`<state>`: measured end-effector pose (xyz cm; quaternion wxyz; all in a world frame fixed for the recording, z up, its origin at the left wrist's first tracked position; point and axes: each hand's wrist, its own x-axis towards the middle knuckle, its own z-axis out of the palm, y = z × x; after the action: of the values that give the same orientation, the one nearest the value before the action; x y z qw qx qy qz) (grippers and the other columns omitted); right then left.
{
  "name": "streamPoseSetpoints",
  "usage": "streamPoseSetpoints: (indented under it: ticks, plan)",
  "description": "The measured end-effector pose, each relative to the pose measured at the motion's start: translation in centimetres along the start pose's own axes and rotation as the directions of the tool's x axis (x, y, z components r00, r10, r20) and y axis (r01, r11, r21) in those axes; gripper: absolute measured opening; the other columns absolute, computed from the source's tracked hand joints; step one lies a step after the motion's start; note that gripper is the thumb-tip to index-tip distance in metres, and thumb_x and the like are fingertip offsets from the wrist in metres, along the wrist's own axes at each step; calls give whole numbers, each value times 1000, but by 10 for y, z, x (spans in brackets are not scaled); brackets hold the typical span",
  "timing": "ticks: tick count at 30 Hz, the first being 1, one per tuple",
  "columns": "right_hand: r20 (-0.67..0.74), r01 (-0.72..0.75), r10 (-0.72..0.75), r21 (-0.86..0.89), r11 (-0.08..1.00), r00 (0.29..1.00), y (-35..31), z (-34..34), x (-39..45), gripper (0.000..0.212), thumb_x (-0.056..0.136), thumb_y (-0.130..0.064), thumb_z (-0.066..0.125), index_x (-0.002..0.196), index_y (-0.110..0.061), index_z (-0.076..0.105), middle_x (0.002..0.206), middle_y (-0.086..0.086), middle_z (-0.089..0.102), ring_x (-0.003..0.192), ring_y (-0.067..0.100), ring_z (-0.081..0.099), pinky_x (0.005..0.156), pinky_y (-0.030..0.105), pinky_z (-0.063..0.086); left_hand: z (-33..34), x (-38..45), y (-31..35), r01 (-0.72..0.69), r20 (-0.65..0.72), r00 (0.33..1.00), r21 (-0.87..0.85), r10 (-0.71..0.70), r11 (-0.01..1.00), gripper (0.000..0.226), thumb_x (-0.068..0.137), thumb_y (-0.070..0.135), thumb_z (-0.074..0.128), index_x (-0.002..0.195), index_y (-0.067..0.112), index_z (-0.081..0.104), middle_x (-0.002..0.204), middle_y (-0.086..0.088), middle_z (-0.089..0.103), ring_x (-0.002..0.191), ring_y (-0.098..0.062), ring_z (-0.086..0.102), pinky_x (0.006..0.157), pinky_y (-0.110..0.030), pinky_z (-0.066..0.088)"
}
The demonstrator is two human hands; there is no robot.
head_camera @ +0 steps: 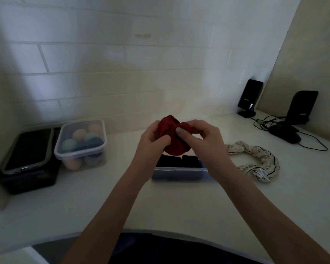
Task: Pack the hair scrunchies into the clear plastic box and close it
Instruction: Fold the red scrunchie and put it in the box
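Observation:
Both hands hold a dark red scrunchie (172, 143) in the air above the clear plastic box (181, 170). My left hand (152, 139) pinches its left side, and my right hand (202, 134) pinches its right side with a finger pressed on the fabric. The box stands open on the white counter, and dark scrunchies (176, 161) fill it. A white scrunchie with dark stripes (259, 161) lies on the counter to the right of the box. No lid for the box is visible.
A lidded clear container of coloured sponges (80, 143) stands at the left, beside a black device on a black box (27, 159). Two black speakers (250, 98) and cables (293, 134) occupy the back right corner. The counter's curved front edge (160, 229) is near me.

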<state>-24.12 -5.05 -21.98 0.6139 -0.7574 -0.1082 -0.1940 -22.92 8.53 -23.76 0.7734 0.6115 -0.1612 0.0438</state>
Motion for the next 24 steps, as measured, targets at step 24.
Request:
streamPoseSetpoints:
  ticks: [24]
  plan:
    - [473, 127, 240, -620, 774, 848, 14, 4, 24, 34, 74, -10, 73, 107, -19, 71, 113, 1, 63, 73, 17, 62, 76, 29, 53, -41, 15, 12, -133, 269, 955, 768, -127, 626, 38, 66, -6, 75, 89, 24, 67, 101, -2, 56, 91, -20, 65, 77, -28, 57]
